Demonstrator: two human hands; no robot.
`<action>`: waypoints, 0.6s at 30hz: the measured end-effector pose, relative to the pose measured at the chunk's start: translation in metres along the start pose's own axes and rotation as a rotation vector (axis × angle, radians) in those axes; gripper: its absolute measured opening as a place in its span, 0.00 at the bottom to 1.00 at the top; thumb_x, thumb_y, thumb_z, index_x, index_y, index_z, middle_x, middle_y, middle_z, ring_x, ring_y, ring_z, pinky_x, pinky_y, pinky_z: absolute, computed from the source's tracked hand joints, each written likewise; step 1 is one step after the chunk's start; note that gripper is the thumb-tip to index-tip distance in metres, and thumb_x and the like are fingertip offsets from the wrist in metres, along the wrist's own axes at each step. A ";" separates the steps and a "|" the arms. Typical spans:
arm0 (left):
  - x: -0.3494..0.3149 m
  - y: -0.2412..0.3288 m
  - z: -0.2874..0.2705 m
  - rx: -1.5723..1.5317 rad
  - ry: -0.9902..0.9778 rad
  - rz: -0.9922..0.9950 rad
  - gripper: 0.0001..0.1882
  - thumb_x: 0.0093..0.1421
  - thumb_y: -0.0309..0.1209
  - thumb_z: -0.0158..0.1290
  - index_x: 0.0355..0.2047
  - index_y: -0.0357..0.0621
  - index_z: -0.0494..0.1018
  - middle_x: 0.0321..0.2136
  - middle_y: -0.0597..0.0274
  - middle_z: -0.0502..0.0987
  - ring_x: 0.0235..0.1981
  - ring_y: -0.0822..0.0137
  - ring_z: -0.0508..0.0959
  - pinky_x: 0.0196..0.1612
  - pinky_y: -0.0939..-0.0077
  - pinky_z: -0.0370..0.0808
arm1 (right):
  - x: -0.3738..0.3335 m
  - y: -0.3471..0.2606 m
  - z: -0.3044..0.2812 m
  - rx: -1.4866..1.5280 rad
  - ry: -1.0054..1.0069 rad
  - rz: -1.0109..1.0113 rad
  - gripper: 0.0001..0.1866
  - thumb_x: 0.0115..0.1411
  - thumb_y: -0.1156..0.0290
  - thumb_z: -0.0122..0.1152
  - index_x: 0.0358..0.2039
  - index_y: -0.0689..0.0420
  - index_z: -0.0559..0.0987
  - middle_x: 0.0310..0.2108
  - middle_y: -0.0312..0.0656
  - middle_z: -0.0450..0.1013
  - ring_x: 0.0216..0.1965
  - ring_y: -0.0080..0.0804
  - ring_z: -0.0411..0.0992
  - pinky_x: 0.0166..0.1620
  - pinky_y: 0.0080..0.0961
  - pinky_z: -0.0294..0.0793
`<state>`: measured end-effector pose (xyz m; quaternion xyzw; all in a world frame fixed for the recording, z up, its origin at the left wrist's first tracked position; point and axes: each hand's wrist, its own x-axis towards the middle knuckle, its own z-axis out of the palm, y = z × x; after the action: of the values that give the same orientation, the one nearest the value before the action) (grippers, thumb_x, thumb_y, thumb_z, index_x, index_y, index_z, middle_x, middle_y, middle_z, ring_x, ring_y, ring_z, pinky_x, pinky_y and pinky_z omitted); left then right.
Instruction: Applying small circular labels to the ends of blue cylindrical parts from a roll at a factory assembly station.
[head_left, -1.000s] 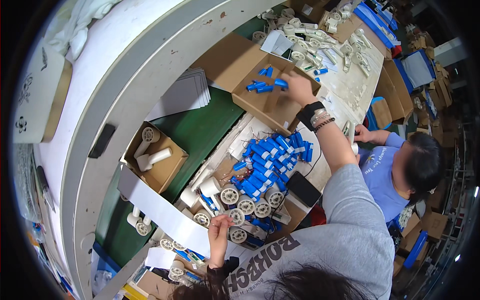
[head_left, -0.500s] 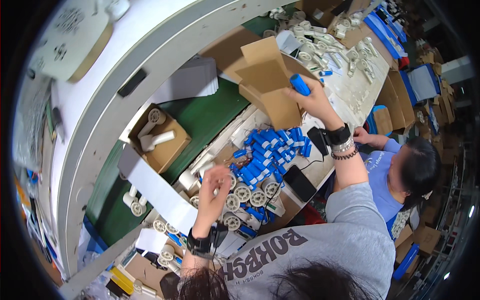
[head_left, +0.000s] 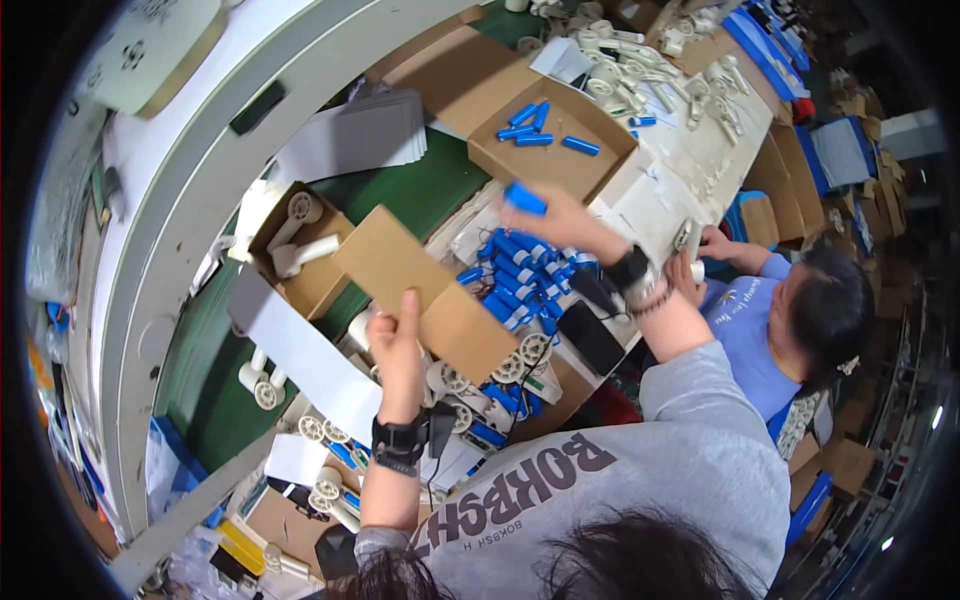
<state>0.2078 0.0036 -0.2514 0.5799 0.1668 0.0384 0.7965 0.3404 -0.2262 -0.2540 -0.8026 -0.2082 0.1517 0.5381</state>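
My left hand (head_left: 397,360) grips an unfolded brown cardboard carton (head_left: 425,290) by its near edge, thumb on top. My right hand (head_left: 572,222), blurred by motion, is closed around a blue cylindrical battery (head_left: 526,198). Just below that hand lies a heap of wired blue battery packs (head_left: 515,285) with white labels. Beyond it stands an open cardboard box (head_left: 500,160) with several loose blue cylinders on its bottom. White round plastic fan parts (head_left: 508,368) lie beside the heap, partly hidden by the carton.
A small box (head_left: 325,290) holding white handheld fan parts stands on the green surface (head_left: 215,405). Grey sheets (head_left: 375,130) are stacked behind it. A black phone (head_left: 590,338) lies near the table edge. A co-worker in purple (head_left: 745,320) sits at the right, handling a white part.
The carton has moved from near my right hand into my left, uncovering the box of blue cylinders. My right hand has come left and lower, still holding the blue battery.
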 end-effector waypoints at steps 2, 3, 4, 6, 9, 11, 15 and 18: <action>-0.002 -0.005 -0.011 -0.026 0.045 -0.050 0.11 0.59 0.29 0.48 0.41 0.38 0.68 0.35 0.61 0.75 0.34 0.74 0.74 0.37 0.81 0.71 | 0.033 0.038 -0.049 -0.347 0.132 0.130 0.15 0.49 0.59 0.60 0.35 0.54 0.75 0.24 0.37 0.72 0.24 0.25 0.69 0.29 0.24 0.68; -0.005 -0.009 -0.017 -0.026 0.059 -0.074 0.11 0.59 0.29 0.48 0.40 0.38 0.68 0.35 0.61 0.75 0.34 0.74 0.75 0.37 0.81 0.71 | 0.047 0.058 -0.074 -0.565 0.173 0.316 0.17 0.48 0.57 0.61 0.35 0.53 0.75 0.26 0.40 0.74 0.25 0.30 0.71 0.30 0.28 0.70; -0.006 -0.012 -0.022 -0.024 0.075 -0.095 0.10 0.59 0.29 0.48 0.40 0.38 0.68 0.35 0.61 0.75 0.34 0.74 0.75 0.37 0.81 0.71 | 0.057 0.078 -0.093 -0.717 0.239 0.353 0.16 0.47 0.58 0.60 0.35 0.52 0.76 0.29 0.42 0.74 0.29 0.35 0.72 0.33 0.30 0.70; -0.009 -0.019 -0.030 -0.010 0.094 -0.114 0.10 0.59 0.29 0.48 0.40 0.38 0.68 0.35 0.61 0.75 0.33 0.73 0.75 0.36 0.81 0.72 | 0.072 0.118 -0.116 -0.861 0.303 0.421 0.16 0.47 0.58 0.58 0.35 0.51 0.76 0.31 0.44 0.74 0.32 0.40 0.73 0.35 0.33 0.71; -0.007 -0.027 -0.029 -0.040 0.099 -0.193 0.10 0.59 0.28 0.48 0.40 0.38 0.67 0.36 0.61 0.75 0.35 0.72 0.75 0.38 0.81 0.71 | 0.088 0.166 -0.123 -1.046 0.204 0.591 0.13 0.47 0.63 0.55 0.35 0.51 0.77 0.35 0.45 0.74 0.38 0.43 0.72 0.39 0.35 0.72; -0.005 -0.027 -0.028 -0.036 0.082 -0.213 0.10 0.58 0.27 0.49 0.41 0.38 0.67 0.36 0.62 0.74 0.36 0.73 0.74 0.40 0.81 0.70 | 0.092 0.186 -0.117 -1.122 0.179 0.712 0.14 0.47 0.65 0.54 0.37 0.50 0.76 0.35 0.45 0.74 0.39 0.43 0.72 0.41 0.34 0.72; 0.001 -0.023 -0.027 -0.044 0.050 -0.265 0.12 0.57 0.24 0.49 0.42 0.39 0.67 0.37 0.63 0.73 0.39 0.74 0.72 0.43 0.80 0.67 | 0.097 0.194 -0.116 -1.122 0.131 0.749 0.17 0.46 0.63 0.54 0.39 0.50 0.75 0.36 0.45 0.74 0.40 0.44 0.72 0.42 0.35 0.71; 0.003 -0.023 -0.027 -0.053 0.011 -0.267 0.14 0.56 0.23 0.49 0.43 0.39 0.65 0.39 0.63 0.73 0.39 0.73 0.72 0.44 0.80 0.67 | 0.101 0.181 -0.117 -1.022 0.190 0.655 0.19 0.46 0.61 0.56 0.39 0.51 0.74 0.37 0.45 0.73 0.40 0.44 0.71 0.42 0.35 0.71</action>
<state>0.1995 0.0215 -0.2814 0.5312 0.2458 -0.0606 0.8086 0.5135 -0.3304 -0.3792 -0.9913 0.0519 0.1181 0.0269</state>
